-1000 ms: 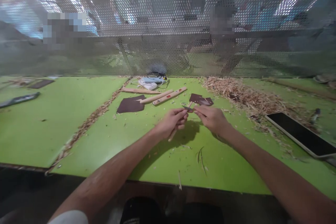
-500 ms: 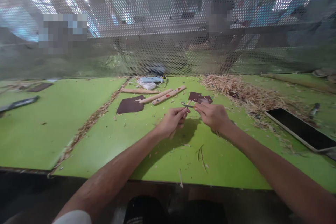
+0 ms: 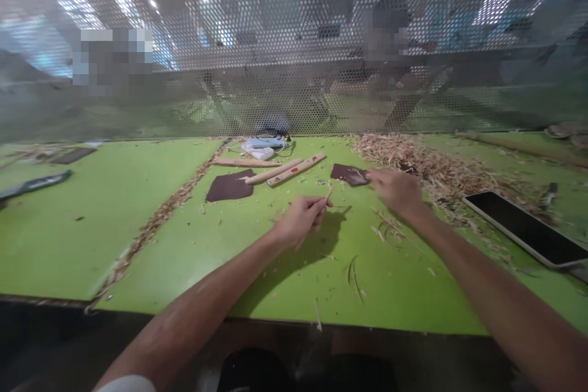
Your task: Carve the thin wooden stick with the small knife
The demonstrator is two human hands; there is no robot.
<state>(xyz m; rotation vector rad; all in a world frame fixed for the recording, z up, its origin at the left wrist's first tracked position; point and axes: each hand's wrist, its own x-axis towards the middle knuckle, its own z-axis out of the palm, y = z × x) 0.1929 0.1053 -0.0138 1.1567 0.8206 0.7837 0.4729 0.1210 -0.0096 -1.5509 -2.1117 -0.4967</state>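
My left hand (image 3: 303,218) pinches a thin wooden stick (image 3: 329,192), whose pale tip points up and away from me. Off to its right, my right hand (image 3: 397,191) is closed, with its fingertips at the right edge of a dark brown sheet (image 3: 346,174) that looks like sandpaper. What those fingers hold is hidden, and the knife seen earlier cannot be made out. Another dark brown sheet (image 3: 229,187) lies left of my hands. A round wooden rod (image 3: 275,171) overlaps it, beside a flat wooden strip with coloured marks (image 3: 296,169).
A heap of wood shavings (image 3: 413,159) spreads at the back right, near a phone (image 3: 528,226). Behind the wooden pieces lie a light blue device with cables (image 3: 266,143) and another wooden strip (image 3: 245,163). A perforated screen (image 3: 294,98) closes off the far edge; people are behind it.
My right hand has moved right, away from the stick, to the dark brown sheet. The knife blade that was against the stick no longer shows. My left hand keeps the stick nearly in place.
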